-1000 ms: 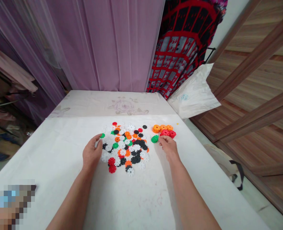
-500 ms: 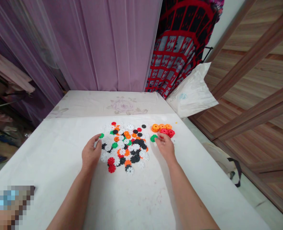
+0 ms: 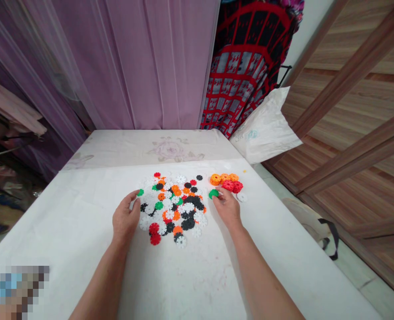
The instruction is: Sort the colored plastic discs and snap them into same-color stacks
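My left hand (image 3: 126,215) is at the left edge of a loose pile of plastic snowflake discs (image 3: 178,204) in white, black, orange, red and green. Its fingertips touch a green snowflake disc (image 3: 140,192), while a gap shows between thumb and fingers. To the right of the pile, my right hand (image 3: 227,206) has its thumb and fingers closed on a green snowflake disc (image 3: 213,194); whether more lie under it I cannot tell. Just beyond that hand are stacked orange discs (image 3: 215,179) and red discs (image 3: 228,185). A white disc (image 3: 241,197) lies beside its knuckles.
A white cloth covers the table (image 3: 177,284), with a flowered strip (image 3: 123,149) at the far end. A purple curtain (image 3: 157,66) hangs behind. A white bag (image 3: 263,133) stands by the far right corner, and wooden doors (image 3: 350,111) line the right. A blurred-out object (image 3: 13,289) is at lower left.
The whole view has shifted slightly. My right hand has shifted a little, showing more of the white disc beside it. My left hand stays by the same green disc.
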Tool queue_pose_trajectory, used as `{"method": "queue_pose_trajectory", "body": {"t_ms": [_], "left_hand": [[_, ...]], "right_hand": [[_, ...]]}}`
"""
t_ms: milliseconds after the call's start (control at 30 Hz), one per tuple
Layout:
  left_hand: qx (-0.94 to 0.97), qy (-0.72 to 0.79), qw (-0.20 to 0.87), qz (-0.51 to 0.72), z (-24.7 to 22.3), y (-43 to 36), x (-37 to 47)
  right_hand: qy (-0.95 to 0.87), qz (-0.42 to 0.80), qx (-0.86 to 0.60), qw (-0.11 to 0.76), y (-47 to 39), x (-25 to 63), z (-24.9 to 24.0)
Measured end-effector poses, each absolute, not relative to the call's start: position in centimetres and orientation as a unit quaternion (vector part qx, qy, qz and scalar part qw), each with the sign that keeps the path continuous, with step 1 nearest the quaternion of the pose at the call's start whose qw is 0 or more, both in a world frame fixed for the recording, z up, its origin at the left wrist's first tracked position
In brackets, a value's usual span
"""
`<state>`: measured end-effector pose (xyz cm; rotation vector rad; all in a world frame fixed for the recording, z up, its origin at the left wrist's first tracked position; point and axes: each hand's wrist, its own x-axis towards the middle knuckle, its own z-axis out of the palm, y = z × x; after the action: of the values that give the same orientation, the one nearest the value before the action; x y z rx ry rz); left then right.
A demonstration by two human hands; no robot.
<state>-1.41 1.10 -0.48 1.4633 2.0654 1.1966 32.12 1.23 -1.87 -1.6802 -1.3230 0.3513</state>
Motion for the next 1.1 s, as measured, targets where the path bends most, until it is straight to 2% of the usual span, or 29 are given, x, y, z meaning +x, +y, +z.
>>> {"method": "queue_pose_trajectory", "body": {"t_ms": [367, 600, 733, 867, 967, 1100], "left_hand": [[0.518, 0.724, 0.181, 0.417, -0.6, 1.1, -1.4], [0.519, 0.716, 0.193, 0.425, -0.5, 1.1, -1.3], [0.516, 0.721, 0.19, 0.421, -0.4, 1.0, -1.2], [0.517, 0.721, 0.187, 0.422, -0.3, 1.0, -1.2], [0.517, 0.723, 0.187, 0.419, -0.3, 1.0, -1.1], [0.515, 0.726, 0.192, 0.412, -0.2, 1.1, -1.1]], "right_hand": [[-0.535, 0.135, -0.695, 0.462, 0.9, 32.2, -1.5], [-0.608, -0.004, -0.642, 0.468, -0.4, 29.3, 0.3], [-0.717, 0.042, -0.609, 0.337, -0.3, 25.4, 1.7], [-0.75, 0.068, -0.627, 0.199, 0.3, 22.5, 2.6], [-0.739, 0.076, -0.651, 0.153, 0.6, 21.4, 3.1], [-0.721, 0.093, -0.673, 0.133, 1.0, 20.7, 3.6]]}}
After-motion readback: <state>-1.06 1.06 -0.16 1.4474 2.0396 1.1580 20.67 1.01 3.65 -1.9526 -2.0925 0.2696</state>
